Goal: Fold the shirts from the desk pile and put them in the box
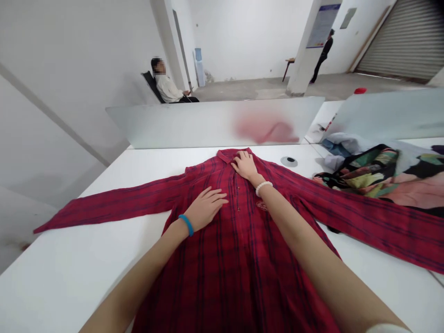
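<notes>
A red shirt [222, 249] with dark plaid lines lies front up, its collar [225, 155] at the far side and both sleeves stretched out sideways. My left hand [207, 209], with a blue band at the wrist, rests flat on the chest left of the buttons, fingers spread. Just below the collar, my right hand [244, 165] touches the top of the button placket, its fingers apart and slightly bent. A white beaded bracelet [264, 186] circles that wrist. Small buttons show on the placket between my hands, and the lower hem is out of view.
The shirt lies on a white table [114, 256]. A frosted divider [180, 127] runs along its far edge, a reddish shape blurred behind it. Right of the shirt sits a heap of patterned clothes [378, 171], near a round cable cover [289, 161]. Two people are farther back.
</notes>
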The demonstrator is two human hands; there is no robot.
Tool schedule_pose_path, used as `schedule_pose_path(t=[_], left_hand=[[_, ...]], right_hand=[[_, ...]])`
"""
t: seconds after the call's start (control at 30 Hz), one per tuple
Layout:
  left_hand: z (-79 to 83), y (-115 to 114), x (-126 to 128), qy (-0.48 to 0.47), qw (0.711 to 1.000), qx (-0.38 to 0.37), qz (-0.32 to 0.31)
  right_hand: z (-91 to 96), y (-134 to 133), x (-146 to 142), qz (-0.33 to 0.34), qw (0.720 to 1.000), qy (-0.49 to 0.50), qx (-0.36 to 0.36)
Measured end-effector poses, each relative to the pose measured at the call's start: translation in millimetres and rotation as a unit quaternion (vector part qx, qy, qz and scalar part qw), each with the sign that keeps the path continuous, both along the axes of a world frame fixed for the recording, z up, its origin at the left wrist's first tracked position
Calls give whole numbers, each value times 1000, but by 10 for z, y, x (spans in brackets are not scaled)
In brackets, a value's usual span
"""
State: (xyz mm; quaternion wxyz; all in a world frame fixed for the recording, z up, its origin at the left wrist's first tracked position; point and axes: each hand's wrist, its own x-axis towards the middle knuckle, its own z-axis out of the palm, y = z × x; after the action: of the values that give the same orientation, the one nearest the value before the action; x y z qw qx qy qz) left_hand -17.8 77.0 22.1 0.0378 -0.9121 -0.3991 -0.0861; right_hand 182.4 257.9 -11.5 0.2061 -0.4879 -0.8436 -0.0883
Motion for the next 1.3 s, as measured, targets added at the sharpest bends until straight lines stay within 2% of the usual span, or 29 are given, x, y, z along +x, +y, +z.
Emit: schedule_pose_path(t=[0.1,0.2,0.27,0.37,0.57,0.77,1.0,1.17,1.3], left_hand=[[11,351,271,70,996,-7,-58],[-19,609,333,98,992,6,-76],[-18,691,319,95,992,22,-76],[10,716,294,62,995,33,-69],[-34,732,356,-4,995,-16,-100],[-20,804,476,66,992,-12,-106],[35,826,663,105,987,17,-120],[-122,748,708,31,994,40,-97],[-308,701,682,-60,997,37,-11]], right_hand=[[24,-16,3,23,1000,-1,-6],[32,-1,4,36,999,14,-29],[35,20,4,23,999,27,-39],[41,42,-5,-1,997,53,-56],[34,67,-24,0,985,139,-107],[-17,169,31,12,954,255,-155],[-21,194,59,20,933,318,-168],[-49,225,50,23,925,341,-164],[-82,243,41,28,930,330,-158]])
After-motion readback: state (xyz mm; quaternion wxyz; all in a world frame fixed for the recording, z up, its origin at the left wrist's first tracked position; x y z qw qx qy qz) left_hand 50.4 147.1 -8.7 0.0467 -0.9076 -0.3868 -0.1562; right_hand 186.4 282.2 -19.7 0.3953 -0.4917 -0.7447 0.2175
